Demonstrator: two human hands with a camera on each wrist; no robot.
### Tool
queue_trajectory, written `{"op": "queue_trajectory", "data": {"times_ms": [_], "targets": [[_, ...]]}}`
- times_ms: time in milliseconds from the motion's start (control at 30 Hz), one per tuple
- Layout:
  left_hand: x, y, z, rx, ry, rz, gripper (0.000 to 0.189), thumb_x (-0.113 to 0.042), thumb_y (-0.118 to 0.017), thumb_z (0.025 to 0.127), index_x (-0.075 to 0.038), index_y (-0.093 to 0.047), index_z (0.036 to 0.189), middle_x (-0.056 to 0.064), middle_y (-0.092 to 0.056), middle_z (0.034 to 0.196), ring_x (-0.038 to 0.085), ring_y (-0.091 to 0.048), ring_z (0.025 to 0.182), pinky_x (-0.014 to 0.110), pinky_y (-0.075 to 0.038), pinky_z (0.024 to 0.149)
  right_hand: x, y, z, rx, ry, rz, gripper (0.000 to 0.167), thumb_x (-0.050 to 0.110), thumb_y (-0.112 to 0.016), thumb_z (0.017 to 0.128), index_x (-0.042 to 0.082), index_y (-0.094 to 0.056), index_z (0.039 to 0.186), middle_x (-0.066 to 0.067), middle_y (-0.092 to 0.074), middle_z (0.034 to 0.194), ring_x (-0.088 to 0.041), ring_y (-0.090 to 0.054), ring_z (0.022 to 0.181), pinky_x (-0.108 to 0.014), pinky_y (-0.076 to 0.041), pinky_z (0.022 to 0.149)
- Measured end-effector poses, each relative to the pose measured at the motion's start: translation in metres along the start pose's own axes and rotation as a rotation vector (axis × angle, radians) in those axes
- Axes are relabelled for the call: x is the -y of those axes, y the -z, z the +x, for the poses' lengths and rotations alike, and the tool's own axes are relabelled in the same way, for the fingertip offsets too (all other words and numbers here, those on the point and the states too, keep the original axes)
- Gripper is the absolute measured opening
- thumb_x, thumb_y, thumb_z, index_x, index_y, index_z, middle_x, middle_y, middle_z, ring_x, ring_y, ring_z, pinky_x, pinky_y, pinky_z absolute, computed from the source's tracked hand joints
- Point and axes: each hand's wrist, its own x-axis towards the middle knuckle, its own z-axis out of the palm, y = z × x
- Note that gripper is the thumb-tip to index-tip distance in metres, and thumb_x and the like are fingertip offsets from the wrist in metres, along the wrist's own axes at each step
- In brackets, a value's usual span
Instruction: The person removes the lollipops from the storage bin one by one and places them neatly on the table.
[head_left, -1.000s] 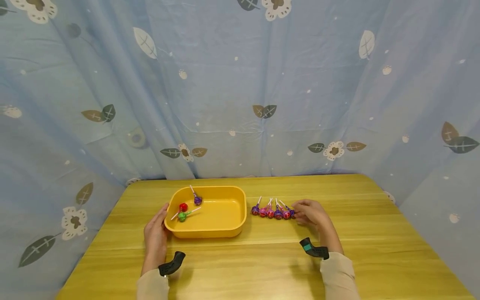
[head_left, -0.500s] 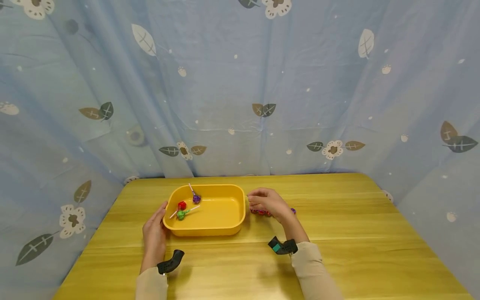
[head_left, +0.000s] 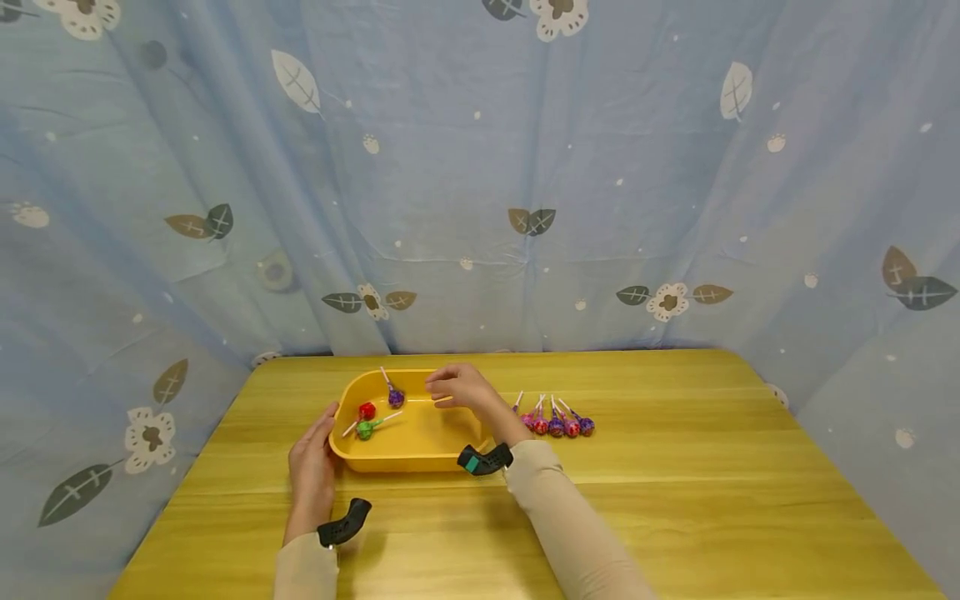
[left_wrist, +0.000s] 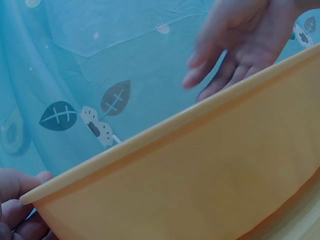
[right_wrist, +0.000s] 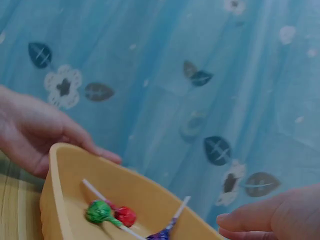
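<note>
A yellow plastic tray (head_left: 408, 463) stands at the left of the table. My left hand (head_left: 311, 471) holds its left end, fingers round the outside by the rim. Inside that end lie a purple lollipop (head_left: 396, 398), a red lollipop (head_left: 367, 411) and a green lollipop (head_left: 365, 430). Over the tray's right part hovers my right hand (head_left: 465, 390), fingers loosely bent, with nothing visible between them. In the left wrist view this right hand (left_wrist: 245, 45) shows above the tray wall. A row of several purple and pink lollipops (head_left: 556, 427) lies right of the tray, partly behind the right forearm.
The wooden table (head_left: 675, 500) reaches out to the right and in front of the tray. A blue patterned curtain (head_left: 480, 167) hangs behind the table and along both sides. Both wrists carry a black band mount (head_left: 345, 523).
My right hand has moved left from the right end of the lollipop row, across it, to above the tray. The left hand and the lollipops stay in place.
</note>
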Motion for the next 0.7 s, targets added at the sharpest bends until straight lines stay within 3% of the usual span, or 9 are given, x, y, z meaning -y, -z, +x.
{"op": "queue_trajectory", "data": {"times_ms": [267, 533, 700], "targets": [[0.003, 0.000, 0.001, 0.003, -0.008, 0.004, 0.046, -0.023, -0.045, 0.104, -0.007, -0.041, 0.147, 0.003, -0.035, 0.154, 0.011, -0.029, 0.140, 0.024, -0.028, 0.110, -0.007, -0.028, 0.025, -0.012, -0.061, -0.071, 0.021, 0.006, -0.065, 0.092, -0.007, -0.067, 0.109, -0.013, -0.065, 0.104, -0.037, -0.062, 0.104, -0.044, -0.054, 0.086], [0.000, -0.001, 0.000, 0.000, -0.010, 0.009, 0.046, -0.023, -0.046, 0.104, -0.006, -0.041, 0.147, 0.004, -0.034, 0.154, 0.012, -0.028, 0.140, 0.024, -0.029, 0.110, -0.011, -0.056, 0.039, -0.183, -0.023, -0.126, 0.022, 0.004, -0.069, 0.088, -0.002, -0.070, 0.109, -0.007, -0.067, 0.097, -0.029, -0.065, 0.090, -0.037, -0.058, 0.077], [0.000, 0.000, 0.000, -0.001, -0.010, 0.014, 0.046, -0.023, -0.046, 0.104, -0.006, -0.041, 0.147, 0.005, -0.033, 0.154, 0.012, -0.028, 0.140, 0.024, -0.029, 0.110, -0.018, -0.065, 0.042, -0.241, -0.013, -0.154, 0.019, 0.003, -0.070, 0.086, -0.002, -0.071, 0.104, -0.006, -0.067, 0.093, -0.021, -0.063, 0.079, -0.033, -0.057, 0.069]]}}
